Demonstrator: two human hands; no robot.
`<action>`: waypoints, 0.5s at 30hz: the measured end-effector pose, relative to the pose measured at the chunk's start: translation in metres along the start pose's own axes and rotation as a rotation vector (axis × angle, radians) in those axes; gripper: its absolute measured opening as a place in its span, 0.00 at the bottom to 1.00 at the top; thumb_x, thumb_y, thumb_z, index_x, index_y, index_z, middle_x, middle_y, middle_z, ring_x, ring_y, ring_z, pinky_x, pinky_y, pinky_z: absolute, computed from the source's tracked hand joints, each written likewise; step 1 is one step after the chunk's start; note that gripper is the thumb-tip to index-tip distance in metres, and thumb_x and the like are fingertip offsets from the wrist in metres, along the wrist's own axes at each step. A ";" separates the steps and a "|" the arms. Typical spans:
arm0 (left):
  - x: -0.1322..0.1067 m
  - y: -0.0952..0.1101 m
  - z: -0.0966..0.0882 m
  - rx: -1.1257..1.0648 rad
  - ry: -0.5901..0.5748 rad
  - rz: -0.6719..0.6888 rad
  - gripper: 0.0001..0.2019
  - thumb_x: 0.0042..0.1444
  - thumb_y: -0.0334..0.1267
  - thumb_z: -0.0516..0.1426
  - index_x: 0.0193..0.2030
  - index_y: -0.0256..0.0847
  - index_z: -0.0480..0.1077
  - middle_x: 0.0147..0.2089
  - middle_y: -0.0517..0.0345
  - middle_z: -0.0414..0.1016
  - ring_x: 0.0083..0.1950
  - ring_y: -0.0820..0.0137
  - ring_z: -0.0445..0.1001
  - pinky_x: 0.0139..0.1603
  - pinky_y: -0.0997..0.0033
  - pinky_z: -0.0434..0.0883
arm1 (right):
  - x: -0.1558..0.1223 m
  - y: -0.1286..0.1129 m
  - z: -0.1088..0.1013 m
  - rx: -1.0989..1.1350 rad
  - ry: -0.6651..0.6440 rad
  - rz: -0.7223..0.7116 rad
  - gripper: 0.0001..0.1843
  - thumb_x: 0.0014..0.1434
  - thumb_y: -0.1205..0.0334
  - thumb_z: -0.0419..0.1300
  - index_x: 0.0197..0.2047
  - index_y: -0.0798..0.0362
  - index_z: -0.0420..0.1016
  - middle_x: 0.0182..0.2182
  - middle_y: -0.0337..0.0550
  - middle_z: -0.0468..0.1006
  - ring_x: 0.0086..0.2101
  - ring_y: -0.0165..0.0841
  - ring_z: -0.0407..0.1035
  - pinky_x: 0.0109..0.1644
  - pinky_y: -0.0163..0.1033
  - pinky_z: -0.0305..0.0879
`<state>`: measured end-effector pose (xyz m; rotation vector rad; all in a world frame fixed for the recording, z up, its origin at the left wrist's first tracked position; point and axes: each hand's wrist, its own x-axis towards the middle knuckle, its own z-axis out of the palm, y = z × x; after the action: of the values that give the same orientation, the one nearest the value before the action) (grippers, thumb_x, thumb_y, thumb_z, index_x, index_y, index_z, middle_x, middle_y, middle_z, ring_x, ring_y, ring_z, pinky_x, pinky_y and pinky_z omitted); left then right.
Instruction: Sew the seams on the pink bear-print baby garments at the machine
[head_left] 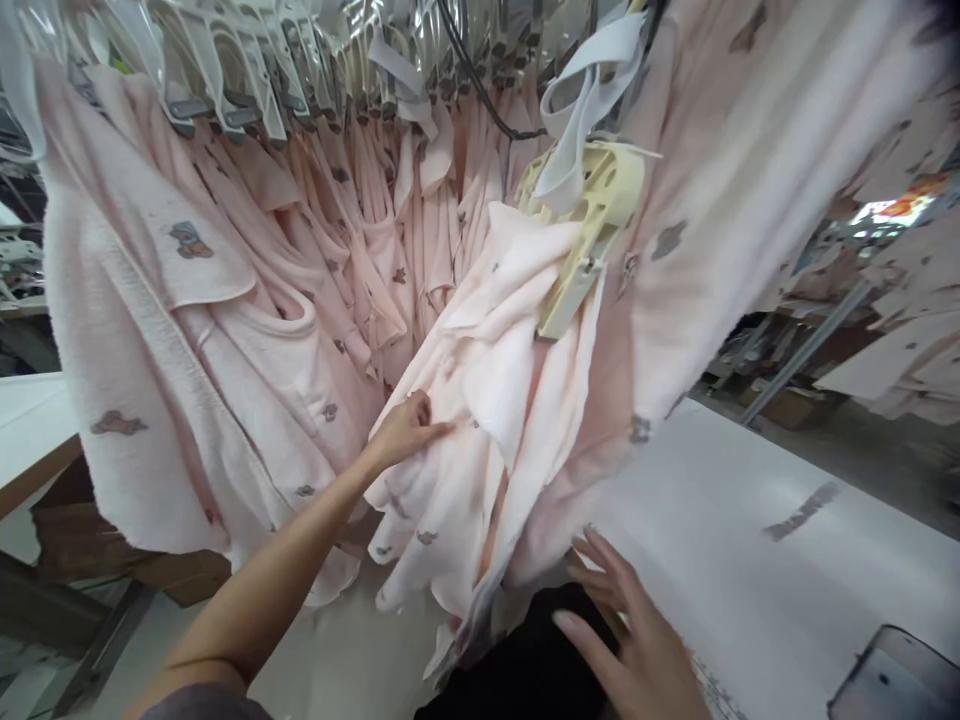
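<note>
My left hand (405,430) is closed on the edge of a pale pink fleecy garment (487,380) with small bear motifs. Its fingers are curled and the thumb lies across the cloth. A cream plastic clamp hanger (581,240) grips the top of that garment, and white straps (592,90) loop over the clamp. Low in the view, my right hand (630,620) has its fingers spread and holds nothing. It is beside black cloth (517,660), below the garment's hanging hem.
Several pink garments (187,330) hang in a dense row from white clip hangers (225,70). Another large pink piece (697,200) hangs at the right. A white table (750,500) extends right, with a phone (900,675) near its corner. More pink garments hang in the background.
</note>
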<state>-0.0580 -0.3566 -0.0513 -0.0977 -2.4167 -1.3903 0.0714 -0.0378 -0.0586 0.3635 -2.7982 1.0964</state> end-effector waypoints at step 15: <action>0.006 -0.059 0.120 -0.013 -0.313 -0.100 0.22 0.50 0.40 0.59 0.52 0.36 0.64 0.49 0.48 0.71 0.50 0.64 0.70 0.52 0.58 0.67 | 0.042 0.050 -0.031 0.428 0.566 0.424 0.17 0.50 0.48 0.59 0.35 0.54 0.68 0.19 0.32 0.65 0.17 0.29 0.62 0.19 0.32 0.59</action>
<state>-0.1091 -0.2859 -0.1533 -0.2157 -2.6985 -1.5344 0.0186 0.0109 -0.0602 -0.4677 -2.1696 1.5812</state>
